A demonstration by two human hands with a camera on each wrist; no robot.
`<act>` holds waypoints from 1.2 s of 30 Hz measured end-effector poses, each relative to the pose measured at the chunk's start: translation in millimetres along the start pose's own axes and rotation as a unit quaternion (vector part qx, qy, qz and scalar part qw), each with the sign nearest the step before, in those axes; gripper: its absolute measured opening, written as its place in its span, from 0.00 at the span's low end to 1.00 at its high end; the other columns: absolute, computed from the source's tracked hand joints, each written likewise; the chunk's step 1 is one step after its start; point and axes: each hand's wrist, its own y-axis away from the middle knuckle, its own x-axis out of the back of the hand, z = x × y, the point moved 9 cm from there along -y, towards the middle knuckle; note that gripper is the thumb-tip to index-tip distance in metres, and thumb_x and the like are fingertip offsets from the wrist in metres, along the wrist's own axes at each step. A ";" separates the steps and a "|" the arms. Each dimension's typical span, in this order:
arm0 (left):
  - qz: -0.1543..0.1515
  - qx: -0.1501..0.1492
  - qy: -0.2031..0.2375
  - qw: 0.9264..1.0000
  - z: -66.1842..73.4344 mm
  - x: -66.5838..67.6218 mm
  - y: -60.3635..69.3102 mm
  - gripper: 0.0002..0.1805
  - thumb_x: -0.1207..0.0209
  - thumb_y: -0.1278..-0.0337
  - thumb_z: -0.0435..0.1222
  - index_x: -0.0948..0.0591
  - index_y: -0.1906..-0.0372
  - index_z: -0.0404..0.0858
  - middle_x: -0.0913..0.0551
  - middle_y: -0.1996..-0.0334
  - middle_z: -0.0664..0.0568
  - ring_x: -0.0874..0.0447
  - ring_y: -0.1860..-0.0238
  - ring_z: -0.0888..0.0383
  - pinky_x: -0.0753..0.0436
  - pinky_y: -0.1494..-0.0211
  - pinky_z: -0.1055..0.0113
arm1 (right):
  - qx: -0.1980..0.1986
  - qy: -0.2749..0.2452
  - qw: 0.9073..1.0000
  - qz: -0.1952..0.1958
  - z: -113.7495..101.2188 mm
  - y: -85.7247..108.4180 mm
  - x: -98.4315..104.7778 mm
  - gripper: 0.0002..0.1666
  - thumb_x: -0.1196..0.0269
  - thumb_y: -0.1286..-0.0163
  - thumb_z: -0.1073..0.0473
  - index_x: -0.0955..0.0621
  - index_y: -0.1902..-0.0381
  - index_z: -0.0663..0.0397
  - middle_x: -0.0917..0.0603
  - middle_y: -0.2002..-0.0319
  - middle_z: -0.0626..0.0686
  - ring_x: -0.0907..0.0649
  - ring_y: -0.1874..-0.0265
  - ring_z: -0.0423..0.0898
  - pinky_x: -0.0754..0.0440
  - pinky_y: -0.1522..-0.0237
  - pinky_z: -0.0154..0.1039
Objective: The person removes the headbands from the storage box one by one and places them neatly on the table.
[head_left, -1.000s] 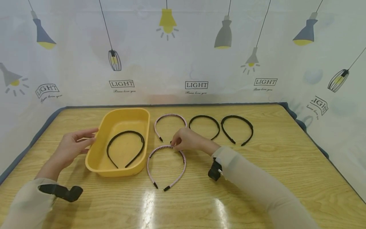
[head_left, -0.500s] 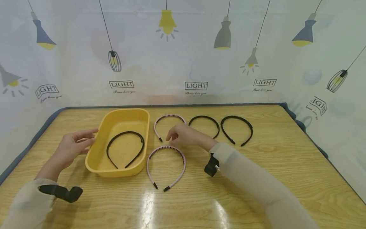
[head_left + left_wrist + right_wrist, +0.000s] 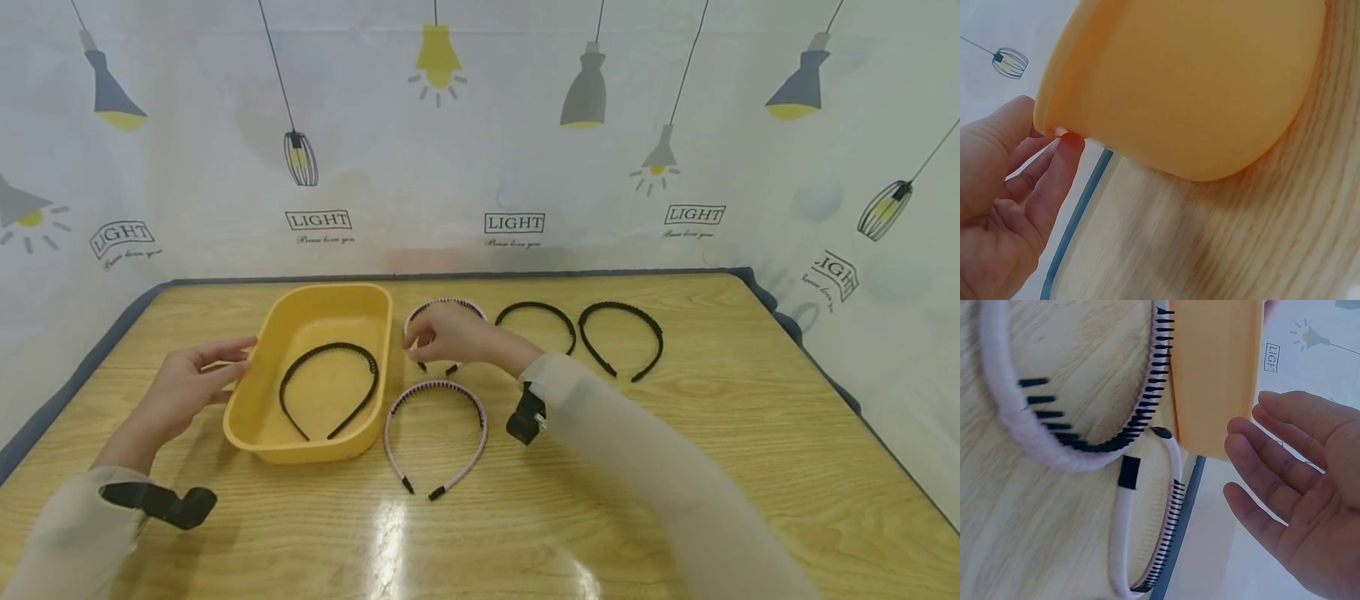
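Observation:
My left hand [image 3: 187,383] rests its fingertips against the outer left rim of a yellow plastic tray [image 3: 384,350], fingers mostly straight; the left wrist view shows the same contact under the rim. A black headband [image 3: 330,346] lies inside the tray. With loosely bent fingers and nothing in it, my right hand [image 3: 453,333] hovers over a pink headband [image 3: 415,319], partly hiding it. Nearer to me lies a second pink headband [image 3: 480,450], just right of the tray. In the right wrist view black comb teeth line both pink headbands.
Two more black headbands lie to the right, one thin [image 3: 551,307] and one thicker [image 3: 637,312]. All of this is on a wood-grain table [image 3: 675,500] with a dark blue edge. A white cloth with printed lamps [image 3: 450,183] stands behind.
My right hand has let go of the nearer pink headband and moved left and away from me, towards the tray. The left hand, tray and headbands keep their places.

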 end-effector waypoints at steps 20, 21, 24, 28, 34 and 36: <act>0.004 -0.005 -0.004 1.000 3.2 -0.3 1.1 0.28 0.45 0.38 0.40 0.33 0.36 0.32 0.27 0.60 0.63 0.28 0.60 0.79 0.17 0.63 0.69 | 0.023 -0.031 0.999 -0.001 -28.0 -33.5 1.0 0.13 0.39 0.36 0.61 0.18 0.54 0.57 0.18 0.57 0.52 0.20 0.60 0.41 0.24 0.58 0.27; 0.004 -0.005 -0.004 1.000 3.0 -0.2 1.1 0.28 0.45 0.38 0.40 0.34 0.36 0.32 0.27 0.61 0.63 0.28 0.60 0.79 0.17 0.64 0.69 | 0.026 -0.031 0.999 0.000 -29.3 -35.3 0.8 0.13 0.39 0.36 0.61 0.18 0.54 0.57 0.18 0.57 0.52 0.20 0.60 0.40 0.24 0.58 0.26; 0.004 -0.005 -0.001 1.000 1.7 -0.1 0.9 0.28 0.45 0.38 0.39 0.34 0.36 0.32 0.27 0.61 0.64 0.28 0.59 0.78 0.17 0.63 0.69 | 0.026 -0.029 0.999 0.001 -32.2 -40.4 0.1 0.13 0.39 0.37 0.61 0.18 0.54 0.58 0.17 0.57 0.52 0.20 0.61 0.40 0.24 0.59 0.26; 0.003 -0.004 -0.003 1.000 0.6 -0.1 0.7 0.28 0.45 0.38 0.39 0.35 0.36 0.31 0.27 0.60 0.63 0.28 0.59 0.77 0.17 0.63 0.69 | 0.026 -0.030 0.999 0.000 -33.2 -49.2 -2.5 0.14 0.39 0.37 0.61 0.18 0.54 0.59 0.17 0.58 0.52 0.20 0.62 0.40 0.24 0.61 0.26; 0.004 -0.005 -0.006 1.000 0.7 -0.4 0.6 0.28 0.45 0.38 0.40 0.35 0.36 0.31 0.27 0.59 0.61 0.28 0.60 0.79 0.17 0.63 0.69 | 0.025 -0.046 0.999 -0.005 -33.0 -60.5 -7.0 0.15 0.38 0.37 0.60 0.18 0.53 0.60 0.17 0.57 0.52 0.20 0.61 0.40 0.24 0.60 0.25; 0.006 -0.004 -0.006 1.000 1.1 -0.4 1.1 0.28 0.45 0.38 0.40 0.34 0.36 0.31 0.27 0.59 0.62 0.28 0.60 0.78 0.17 0.63 0.69 | 0.027 -0.055 0.998 -0.006 -32.5 -63.9 -7.9 0.15 0.38 0.37 0.60 0.18 0.53 0.60 0.17 0.57 0.53 0.20 0.61 0.40 0.24 0.60 0.25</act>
